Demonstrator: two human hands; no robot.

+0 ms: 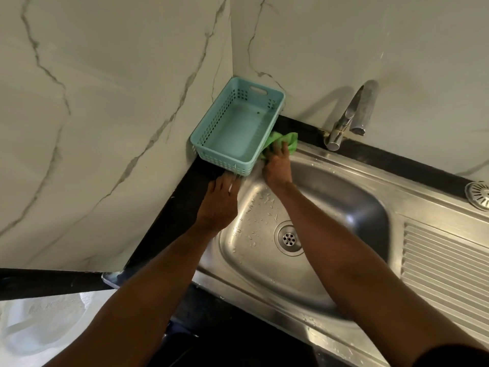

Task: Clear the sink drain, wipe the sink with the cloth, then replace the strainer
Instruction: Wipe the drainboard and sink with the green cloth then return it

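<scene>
While I watch through the head camera, the green cloth [284, 144] sits bunched on the far left corner of the steel sink [344, 207], on the flat rim just beside the near right side of a pale blue basket [235, 128]. My right hand [277, 165] lies on top of it, palm down, fingers curled over the folds and gripping the cloth against the rim, so the cloth shows only beyond and around the fingertips, on the far side of the hand. My left hand [219, 205] is nearer and to the left, fingers stretched out flat and pressed together on the rim at the basket's near corner; it seems to be steadying itself or the basket, holding nothing. From the cloth, the bowl opens toward me and to the right, with the drain [289, 238] near its middle, uncovered and spotted around with water drops. I judge wiping is under way, and the next stroke should pull the cloth nearer, down into the bowl. Farther right, the strainer [479, 194] rests on the far rim above the ribbed draining board [444, 274], well apart from both hands, closer to the right arm. A tap [352, 115] stands at the far edge.
</scene>
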